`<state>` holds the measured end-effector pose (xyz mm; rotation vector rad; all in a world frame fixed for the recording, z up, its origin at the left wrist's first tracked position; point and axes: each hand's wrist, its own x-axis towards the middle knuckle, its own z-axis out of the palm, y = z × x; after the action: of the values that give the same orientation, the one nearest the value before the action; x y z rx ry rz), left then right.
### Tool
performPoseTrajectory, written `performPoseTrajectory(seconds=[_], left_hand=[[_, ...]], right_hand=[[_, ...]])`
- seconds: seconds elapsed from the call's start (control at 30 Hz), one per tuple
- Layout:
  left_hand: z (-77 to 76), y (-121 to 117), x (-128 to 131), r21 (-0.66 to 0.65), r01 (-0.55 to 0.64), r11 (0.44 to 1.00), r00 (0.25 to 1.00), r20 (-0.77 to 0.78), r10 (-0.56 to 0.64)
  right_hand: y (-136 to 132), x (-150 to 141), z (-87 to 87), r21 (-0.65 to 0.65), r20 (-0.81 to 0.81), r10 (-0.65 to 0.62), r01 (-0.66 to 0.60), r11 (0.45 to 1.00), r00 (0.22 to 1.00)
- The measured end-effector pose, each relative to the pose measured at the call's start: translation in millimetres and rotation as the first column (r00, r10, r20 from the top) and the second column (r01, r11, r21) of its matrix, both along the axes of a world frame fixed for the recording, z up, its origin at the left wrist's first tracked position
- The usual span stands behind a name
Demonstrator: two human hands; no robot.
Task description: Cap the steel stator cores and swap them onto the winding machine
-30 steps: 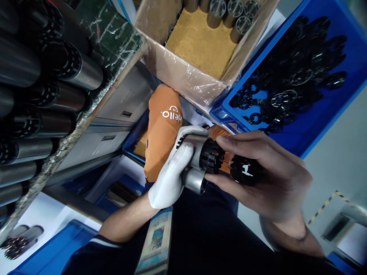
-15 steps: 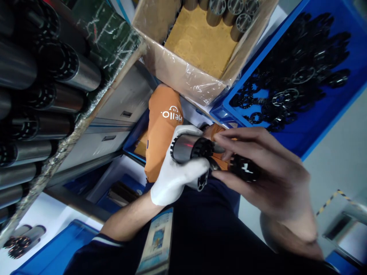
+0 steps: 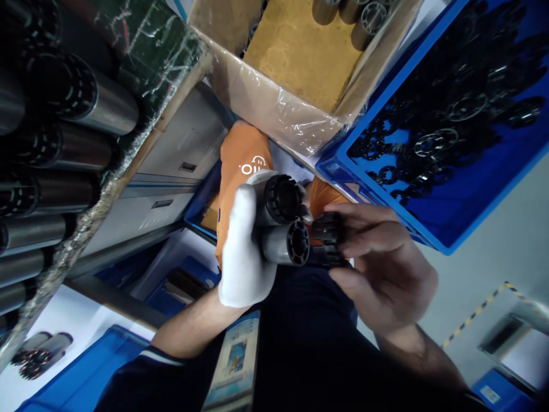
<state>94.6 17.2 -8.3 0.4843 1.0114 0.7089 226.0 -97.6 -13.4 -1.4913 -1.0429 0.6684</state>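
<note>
My left hand (image 3: 244, 257), in a white glove, is closed around two metal cylinders. The upper cylinder (image 3: 262, 207) has a black toothed cap (image 3: 283, 198) on the end that faces right. Below it, the lower cylinder (image 3: 277, 245) shows an open, slotted black ring at its end. My bare right hand (image 3: 388, 272) pinches a black slotted end cap (image 3: 329, 237) between fingers and thumb, just right of the cylinders. A small gap seems to separate that cap from the lower cylinder's end; motion blurs it.
At upper left, rows of capped cylinders (image 3: 107, 106) lie on a plastic-wrapped surface. A cardboard box (image 3: 274, 86) with metal cylinders stands ahead. To the right is a blue bin (image 3: 446, 243) of black ring parts. Several cylinders (image 3: 47, 349) lie at lower left, near a blue tray (image 3: 86, 372).
My left hand has turned the cylinders so their ends face me more. My right hand has moved slightly left and down, and the cap it holds now lies in front of the lower cylinder.
</note>
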Motion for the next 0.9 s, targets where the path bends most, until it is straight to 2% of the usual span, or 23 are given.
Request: performPoseTrajectory(seconds=[0.07,0.13,0.27,0.4,0.47,0.63,0.9], left_hand=[[1.8,1,2,0.038,-0.049,0.998,0.998,-0.044,0.05],[2.4,3,3,0.074,-0.073,0.995,0.996,-0.053,0.077],[0.2,2,-1,0.153,-0.049,0.987,0.995,-0.08,0.062],[-2.0,-2,-7,0.145,-0.009,0.989,0.997,-0.073,0.02],[-1.4,-5,-9,0.138,-0.026,0.99,0.998,-0.047,0.033],[3.9,-10,-16,0.165,-0.069,0.984,0.997,-0.027,0.075],[11.2,-21,-27,0.194,-0.073,0.978,0.983,-0.153,0.104]], right_hand=[[0,-4,-5.3,0.042,0.056,-0.004,0.001,0.999,0.998],[2,-7,-8.4,0.04,0.047,0.004,-0.005,0.999,0.999],[6,-8,-5.7,0.008,0.057,0.043,-0.043,0.999,0.997],[7,-9,-0.7,-0.008,0.047,0.0,0.0,1.0,0.999],[5,-10,-0.5,-0.012,0.029,-0.007,0.007,1.0,1.0],[2,-14,-0.8,0.012,0.052,0.05,-0.051,0.999,0.997],[-2,-19,2.1,0.053,0.179,0.064,-0.075,0.996,0.982]])
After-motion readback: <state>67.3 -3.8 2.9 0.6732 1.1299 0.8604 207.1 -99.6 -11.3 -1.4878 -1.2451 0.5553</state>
